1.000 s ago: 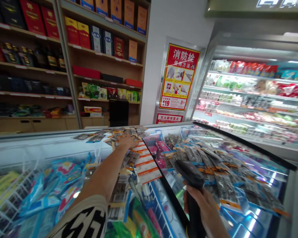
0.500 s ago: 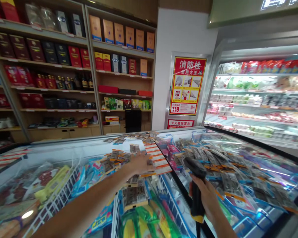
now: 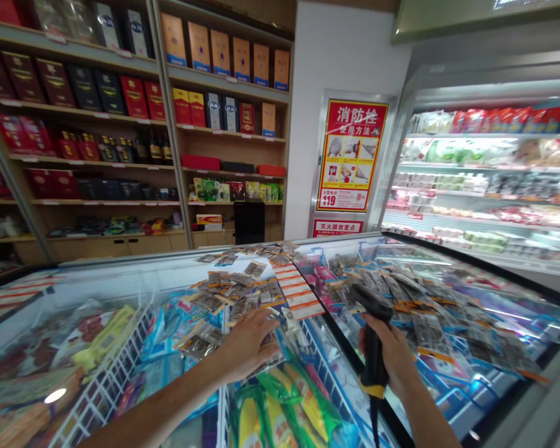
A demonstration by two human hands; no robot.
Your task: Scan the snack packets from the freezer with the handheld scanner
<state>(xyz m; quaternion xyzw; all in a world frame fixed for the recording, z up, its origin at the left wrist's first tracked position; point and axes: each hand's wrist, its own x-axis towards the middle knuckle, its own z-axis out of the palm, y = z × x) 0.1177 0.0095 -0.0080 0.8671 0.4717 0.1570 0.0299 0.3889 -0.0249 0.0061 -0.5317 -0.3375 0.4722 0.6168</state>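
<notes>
My left hand (image 3: 248, 343) lies flat with fingers spread on a heap of small price tags (image 3: 233, 295) scattered over the glass lid of a chest freezer (image 3: 121, 283). My right hand (image 3: 392, 358) is wrapped round the grip of a black barcode scanner (image 3: 372, 336) with a yellow band, its head pointing up and left. More tags (image 3: 401, 292) are strewn over the right-hand lid. A strip of white and orange labels (image 3: 295, 289) lies along the seam between the two lids.
Frozen food packs (image 3: 280, 414) and white wire baskets (image 3: 107, 379) show under the glass. Wooden shelves (image 3: 135, 118) of boxed goods stand behind the freezer. An open chiller (image 3: 485, 180) runs along the right. A red fire-hydrant poster (image 3: 350, 155) hangs on the far wall.
My left hand has drawn back from the far end of the lid toward me, dragging tags with it. The right hand with the scanner has stayed near the seam. The view has turned left.
</notes>
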